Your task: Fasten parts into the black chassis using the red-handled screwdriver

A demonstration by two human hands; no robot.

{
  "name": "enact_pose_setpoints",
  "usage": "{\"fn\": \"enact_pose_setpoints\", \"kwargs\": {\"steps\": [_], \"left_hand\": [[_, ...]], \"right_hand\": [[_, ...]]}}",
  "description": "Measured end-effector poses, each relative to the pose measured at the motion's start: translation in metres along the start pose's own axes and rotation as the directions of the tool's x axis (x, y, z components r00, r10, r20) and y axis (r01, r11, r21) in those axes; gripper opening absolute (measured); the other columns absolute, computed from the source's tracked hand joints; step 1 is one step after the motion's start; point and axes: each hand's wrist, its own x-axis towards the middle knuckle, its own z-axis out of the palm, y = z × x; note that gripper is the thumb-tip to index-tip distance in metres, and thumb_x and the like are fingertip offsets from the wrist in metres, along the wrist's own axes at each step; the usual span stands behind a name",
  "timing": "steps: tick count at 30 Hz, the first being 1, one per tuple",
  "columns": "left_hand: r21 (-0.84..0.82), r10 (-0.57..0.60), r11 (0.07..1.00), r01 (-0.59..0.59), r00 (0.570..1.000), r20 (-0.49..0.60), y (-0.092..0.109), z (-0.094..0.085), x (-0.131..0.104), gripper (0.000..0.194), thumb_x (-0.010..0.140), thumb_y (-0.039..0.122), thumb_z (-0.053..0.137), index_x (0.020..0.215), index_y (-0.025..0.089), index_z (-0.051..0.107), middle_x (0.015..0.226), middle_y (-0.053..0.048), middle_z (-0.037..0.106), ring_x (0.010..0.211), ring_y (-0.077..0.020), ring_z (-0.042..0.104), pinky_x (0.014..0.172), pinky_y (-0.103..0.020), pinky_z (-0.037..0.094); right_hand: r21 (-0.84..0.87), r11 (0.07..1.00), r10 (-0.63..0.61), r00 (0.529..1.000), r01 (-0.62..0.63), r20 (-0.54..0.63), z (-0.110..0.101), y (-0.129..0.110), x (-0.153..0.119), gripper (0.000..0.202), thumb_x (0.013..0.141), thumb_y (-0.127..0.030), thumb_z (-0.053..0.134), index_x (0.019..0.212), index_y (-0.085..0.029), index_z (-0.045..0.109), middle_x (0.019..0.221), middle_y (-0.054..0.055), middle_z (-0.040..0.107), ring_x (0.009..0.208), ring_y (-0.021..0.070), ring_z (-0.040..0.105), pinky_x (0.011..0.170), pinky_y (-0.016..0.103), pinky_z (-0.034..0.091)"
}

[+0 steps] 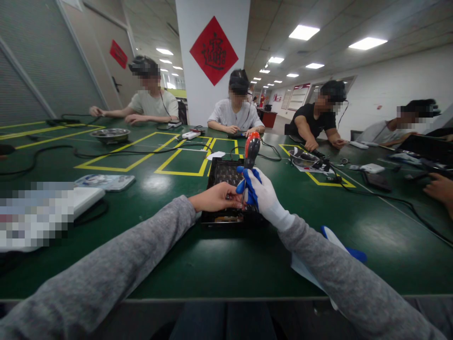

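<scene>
A black open case [220,220] with dark parts inside lies on the green table in front of me. My right hand [264,192], in a white and blue glove, is closed round a screwdriver [252,150] with an orange and black handle. The screwdriver stands nearly upright, its shaft pointing down into the case. My left hand [221,196] is bare and reaches over the case, its fingers closed near the shaft's lower end. Whatever those fingers pinch is too small to make out.
A spare blue and white glove [336,238] lies by my right forearm. Metal bowls [110,135] [304,158], cables, a phone-like item [105,182] and a white device [88,194] are on the green table [159,264]. Several people sit across and to the right.
</scene>
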Motion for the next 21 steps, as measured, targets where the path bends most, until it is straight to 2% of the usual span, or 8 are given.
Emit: {"fn": "enact_pose_setpoints", "kwargs": {"steps": [5, 8, 13, 19, 21], "left_hand": [[0.065, -0.057, 0.996, 0.063, 0.994, -0.096, 0.001, 0.0013, 0.0005, 0.025, 0.071, 0.034, 0.067, 0.075, 0.01, 0.06, 0.072, -0.001, 0.063, 0.067, -0.0112, 0.058, 0.066, -0.022, 0.046], [0.038, -0.032, 0.999, 0.035, 0.997, -0.066, 0.0005, 0.0012, 0.0008, 0.022, 0.073, 0.031, 0.066, 0.074, 0.01, 0.06, 0.073, -0.002, 0.064, 0.069, -0.0115, 0.059, 0.069, -0.023, 0.046], [0.019, 0.01, 1.0, -0.011, 1.0, 0.022, 0.0006, 0.0001, 0.0007, 0.02, 0.079, 0.028, 0.059, 0.084, 0.009, 0.064, 0.085, -0.007, 0.068, 0.081, -0.0145, 0.062, 0.077, -0.025, 0.046], [0.112, -0.013, 0.994, 0.019, 0.998, -0.056, 0.0015, 0.0001, 0.0007, 0.024, 0.074, 0.034, 0.064, 0.074, 0.01, 0.061, 0.073, -0.002, 0.064, 0.07, -0.0124, 0.059, 0.072, -0.024, 0.046], [0.126, -0.002, 0.992, 0.008, 0.999, -0.049, 0.001, 0.0, 0.0007, 0.024, 0.075, 0.034, 0.062, 0.074, 0.01, 0.061, 0.074, -0.002, 0.064, 0.071, -0.0126, 0.059, 0.072, -0.024, 0.045]], "right_hand": [[0.028, 1.0, -0.012, 0.999, 0.013, -0.044, 0.0, 0.0024, 0.0005, 0.037, 0.078, -0.053, 0.053, 0.095, -0.02, 0.052, 0.054, -0.006, 0.056, 0.036, 0.0044, 0.04, 0.035, 0.015, 0.033], [0.035, 0.999, -0.008, 1.0, 0.009, -0.028, -0.0009, 0.0041, 0.0013, 0.039, 0.078, -0.053, 0.053, 0.099, -0.02, 0.052, 0.054, -0.005, 0.057, 0.035, 0.0045, 0.039, 0.034, 0.016, 0.032], [0.048, 0.998, 0.036, 0.999, -0.037, 0.033, -0.0026, 0.004, 0.0021, 0.04, 0.079, -0.054, 0.05, 0.099, -0.02, 0.052, 0.053, -0.006, 0.055, 0.032, 0.0041, 0.038, 0.032, 0.016, 0.031], [0.072, 0.997, 0.006, 1.0, -0.005, -0.016, -0.0017, 0.0026, 0.001, 0.037, 0.08, -0.051, 0.051, 0.099, -0.02, 0.052, 0.053, -0.006, 0.056, 0.034, 0.0039, 0.039, 0.034, 0.015, 0.031], [0.072, 0.997, -0.005, 1.0, 0.006, -0.016, -0.0016, 0.0032, 0.0012, 0.036, 0.08, -0.05, 0.052, 0.1, -0.02, 0.051, 0.053, -0.007, 0.056, 0.034, 0.0042, 0.04, 0.034, 0.015, 0.032]]}}
